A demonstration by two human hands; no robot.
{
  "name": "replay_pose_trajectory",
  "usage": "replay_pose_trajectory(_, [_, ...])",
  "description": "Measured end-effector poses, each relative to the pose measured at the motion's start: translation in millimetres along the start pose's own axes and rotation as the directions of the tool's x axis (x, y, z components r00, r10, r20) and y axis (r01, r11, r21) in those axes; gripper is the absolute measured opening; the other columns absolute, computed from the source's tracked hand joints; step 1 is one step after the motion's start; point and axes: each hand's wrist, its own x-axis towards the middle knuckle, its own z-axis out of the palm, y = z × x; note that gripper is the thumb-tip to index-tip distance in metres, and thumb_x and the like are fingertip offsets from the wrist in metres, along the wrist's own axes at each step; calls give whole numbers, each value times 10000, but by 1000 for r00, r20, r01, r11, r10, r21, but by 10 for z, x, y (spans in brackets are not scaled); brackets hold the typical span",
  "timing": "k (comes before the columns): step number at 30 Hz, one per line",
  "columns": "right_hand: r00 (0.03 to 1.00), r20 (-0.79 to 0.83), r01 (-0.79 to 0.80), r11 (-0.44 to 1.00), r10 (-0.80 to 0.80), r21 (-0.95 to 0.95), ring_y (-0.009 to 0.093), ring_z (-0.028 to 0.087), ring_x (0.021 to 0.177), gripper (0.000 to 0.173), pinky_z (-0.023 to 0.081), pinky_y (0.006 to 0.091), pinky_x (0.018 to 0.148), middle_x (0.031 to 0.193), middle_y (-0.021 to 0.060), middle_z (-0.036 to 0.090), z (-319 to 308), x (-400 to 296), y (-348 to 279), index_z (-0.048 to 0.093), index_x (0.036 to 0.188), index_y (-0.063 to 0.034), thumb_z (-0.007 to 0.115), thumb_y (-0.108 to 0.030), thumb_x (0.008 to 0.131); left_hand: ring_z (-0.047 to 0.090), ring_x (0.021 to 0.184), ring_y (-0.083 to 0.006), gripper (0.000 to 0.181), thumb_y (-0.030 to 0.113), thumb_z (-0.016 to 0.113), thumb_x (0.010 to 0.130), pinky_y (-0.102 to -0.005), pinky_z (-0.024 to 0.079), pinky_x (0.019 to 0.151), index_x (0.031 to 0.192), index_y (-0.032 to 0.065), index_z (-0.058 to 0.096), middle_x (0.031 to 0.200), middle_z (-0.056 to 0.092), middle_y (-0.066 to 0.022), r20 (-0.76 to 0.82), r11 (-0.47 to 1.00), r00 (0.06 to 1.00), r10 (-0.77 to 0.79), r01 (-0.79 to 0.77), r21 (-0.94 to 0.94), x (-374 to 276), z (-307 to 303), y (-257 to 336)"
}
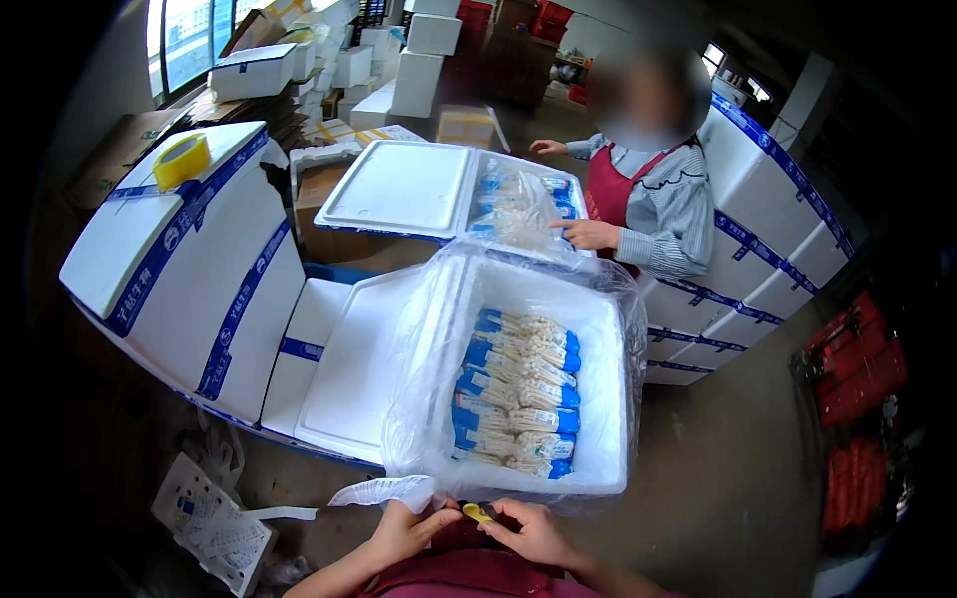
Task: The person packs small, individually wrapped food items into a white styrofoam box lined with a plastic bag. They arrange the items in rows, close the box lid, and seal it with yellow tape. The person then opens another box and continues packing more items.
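My left hand (407,529) pinches the end of a white strip of labels (385,489), which trails off to the left. Between the fingers of my right hand (532,531) is a small yellow tool (476,513); its kind is hard to tell, and its tip almost meets my left fingers. Just beyond both hands stands a white foam box (602,359), lidless, with a clear plastic liner (419,389) folded out over its rim. Inside lie two rows of enoki mushroom packs (549,396) with blue-printed ends.
Across from me a person in a red apron (609,183) touches the plastic over a second foam box (576,187). Yellow tape (182,161) rests on taped boxes at left. More taped boxes (762,194) are stacked at right. A white perforated basket (247,553) holds label strips.
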Motion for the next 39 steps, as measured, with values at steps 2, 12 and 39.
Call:
replay_pose_trajectory(2, [994,109,-6,981,28,-193,235,683,722,233,521,352,631,827,111,694,-98,-90,213,595,1092,-51,605,-188,904,563,647,-90,168,145,681,890,-230,454,576,947,4,609,761,624,-29,-12,981,993,-113,110,-160,10,-44,10])
replay_pose_trajectory(12, [955,187,-77,803,230,-591,413,657,784,271,532,494,708,881,222,673,196,-203,2062,597,1051,-31,418,-196,932,588,661,-107,133,120,624,929,-237,464,563,922,-9,598,757,628,-54,-58,985,993,-99,89,-149,160,-61,31])
replay_pose_trajectory(39, [972,-161,-16,637,-170,-771,361,544,1116,740,431,434,924,1217,192,565,-430,303,1412,432,1346,-18,709,-411,784,618,870,-153,311,163,560,947,-293,488,775,1205,-8,595,1069,673,-88,-47,969,973,-224,218,-112,-7,-79,-18])
